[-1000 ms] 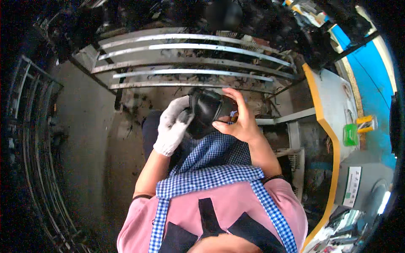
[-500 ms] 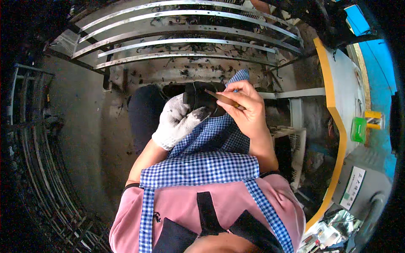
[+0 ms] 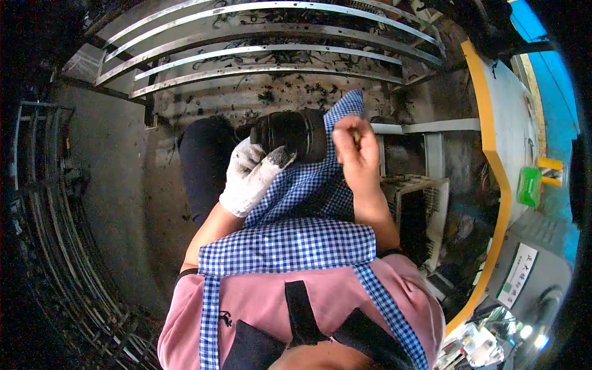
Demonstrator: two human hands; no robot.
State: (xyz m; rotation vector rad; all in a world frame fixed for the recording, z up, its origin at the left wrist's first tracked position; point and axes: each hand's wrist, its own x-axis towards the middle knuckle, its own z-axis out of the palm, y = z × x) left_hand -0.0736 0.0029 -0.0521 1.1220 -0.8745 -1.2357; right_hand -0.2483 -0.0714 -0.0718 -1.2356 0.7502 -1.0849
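A rounded black piece (image 3: 299, 134) with seam-like lines across it lies over my lap. I cannot make out its exact kind. My left hand (image 3: 250, 179), in a white work glove with dark-stained fingertips, grips its near left side with the thumb on top. Just right of the piece, and apart from it, my bare right hand (image 3: 357, 148) is curled closed and slightly blurred. A small yellowish bit of the thin pointed tool (image 3: 356, 139) shows between its fingers; the rest is hidden. The blue checked apron (image 3: 290, 246) spreads under the piece.
A metal rack of bars (image 3: 265, 49) stands ahead, with black scraps strewn on the floor beneath. Another dark rack (image 3: 46, 185) is at left. To the right are a pale crate (image 3: 436, 216), a yellow-edged table (image 3: 493, 154) and a green box (image 3: 528, 186).
My right hand has drawn back from the black piece and turned, hiding most of the thin tool that lay across it. The left glove keeps its hold, and more of the piece shows.
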